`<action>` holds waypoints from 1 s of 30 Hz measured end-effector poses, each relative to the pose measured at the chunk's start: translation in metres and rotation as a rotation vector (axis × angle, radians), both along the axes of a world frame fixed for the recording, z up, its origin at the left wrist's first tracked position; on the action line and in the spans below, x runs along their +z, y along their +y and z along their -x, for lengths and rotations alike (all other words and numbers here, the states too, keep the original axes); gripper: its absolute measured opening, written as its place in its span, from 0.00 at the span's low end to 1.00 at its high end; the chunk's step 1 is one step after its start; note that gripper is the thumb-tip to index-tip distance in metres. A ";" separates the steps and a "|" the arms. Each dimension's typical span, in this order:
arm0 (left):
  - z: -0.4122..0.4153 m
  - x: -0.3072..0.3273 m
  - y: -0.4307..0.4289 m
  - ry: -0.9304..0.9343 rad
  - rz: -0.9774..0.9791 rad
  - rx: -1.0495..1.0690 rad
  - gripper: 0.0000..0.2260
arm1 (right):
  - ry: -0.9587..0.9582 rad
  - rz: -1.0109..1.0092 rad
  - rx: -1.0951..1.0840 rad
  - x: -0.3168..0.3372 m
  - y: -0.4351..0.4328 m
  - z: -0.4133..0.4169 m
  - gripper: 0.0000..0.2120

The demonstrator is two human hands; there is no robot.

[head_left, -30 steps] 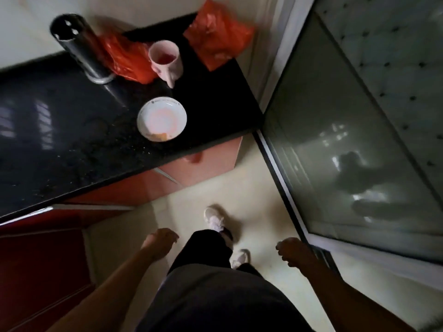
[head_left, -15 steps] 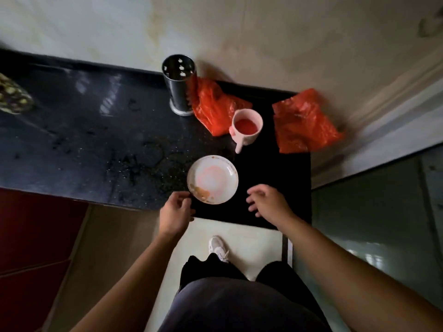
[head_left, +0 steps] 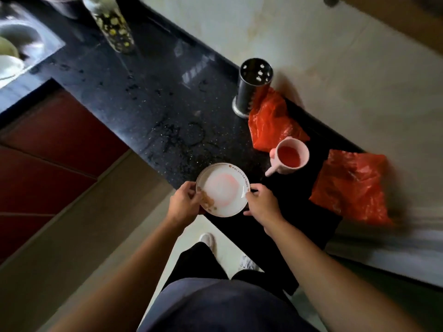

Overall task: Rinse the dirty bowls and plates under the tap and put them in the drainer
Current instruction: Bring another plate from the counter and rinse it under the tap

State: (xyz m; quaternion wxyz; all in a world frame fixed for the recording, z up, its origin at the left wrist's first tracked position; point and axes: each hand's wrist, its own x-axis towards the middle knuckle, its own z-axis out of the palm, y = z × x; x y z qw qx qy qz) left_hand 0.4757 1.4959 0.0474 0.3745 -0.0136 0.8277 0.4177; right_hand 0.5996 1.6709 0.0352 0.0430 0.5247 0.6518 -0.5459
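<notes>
Left hand (head_left: 183,203): gripping the near-left rim of the round white ceramic plate (head_left: 223,189), fingers curling round it.
Right hand (head_left: 262,204): pinching the opposite rim.
Plate: overhanging the front edge of the black speckled stone countertop (head_left: 143,104).
Pink ceramic mug (head_left: 290,155): standing near, further back.

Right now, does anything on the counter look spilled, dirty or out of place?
Yes. The plate, gripped by the left hand and right hand, carries brown crumbs and a pink stain. The black counter beyond it is speckled with droplets or crumbs. A crumpled red bag lies beside the pink mug.
</notes>
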 end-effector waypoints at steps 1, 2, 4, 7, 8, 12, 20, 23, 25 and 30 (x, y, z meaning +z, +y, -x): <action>-0.003 0.004 -0.009 -0.016 -0.025 0.057 0.09 | 0.010 -0.009 0.045 0.003 -0.003 0.003 0.14; -0.007 0.008 -0.019 -0.019 -0.041 0.110 0.09 | 0.025 -0.018 0.088 0.006 -0.007 0.007 0.12; -0.014 0.018 -0.043 -0.018 -0.077 0.215 0.09 | 0.077 -0.015 0.164 0.012 -0.021 0.019 0.09; -0.018 0.033 -0.084 -0.012 -0.118 0.370 0.11 | 0.122 -0.020 0.299 0.023 -0.053 0.045 0.06; -0.017 0.037 -0.100 -0.008 -0.123 0.416 0.11 | 0.126 -0.031 0.347 0.028 -0.066 0.056 0.05; -0.003 0.050 -0.169 0.026 -0.163 0.558 0.09 | 0.164 -0.009 0.508 0.044 -0.127 0.109 0.04; 0.055 0.066 -0.317 0.085 -0.313 0.751 0.08 | 0.224 0.021 0.792 0.068 -0.269 0.225 0.10; 0.084 0.071 -0.364 0.112 -0.360 0.815 0.09 | 0.209 0.028 0.844 0.073 -0.320 0.267 0.10; 0.104 0.072 -0.388 0.131 -0.370 0.877 0.10 | 0.224 0.039 0.874 0.077 -0.348 0.296 0.08; 0.164 0.065 -0.426 0.133 -0.386 0.983 0.09 | 0.247 -0.007 0.961 0.079 -0.396 0.372 0.08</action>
